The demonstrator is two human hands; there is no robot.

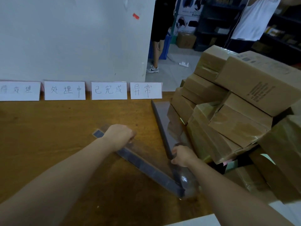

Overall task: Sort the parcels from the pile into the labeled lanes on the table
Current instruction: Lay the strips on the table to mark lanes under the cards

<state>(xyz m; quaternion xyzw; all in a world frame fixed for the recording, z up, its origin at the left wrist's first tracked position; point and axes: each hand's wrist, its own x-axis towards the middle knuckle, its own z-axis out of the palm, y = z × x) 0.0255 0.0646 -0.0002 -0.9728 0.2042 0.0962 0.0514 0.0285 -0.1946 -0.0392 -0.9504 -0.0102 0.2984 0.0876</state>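
While curling the left hand [119, 136] round the far part of a long dark parcel [146, 167] lying slantwise on the wooden tabletop [48, 128], grips a second long dark parcel [160, 128] near its middle with the right hand [183, 156]. Brings both near ends together in a V, the second aimed toward the 异常 label card [146, 90], just beside the pile of cardboard boxes [244, 128].
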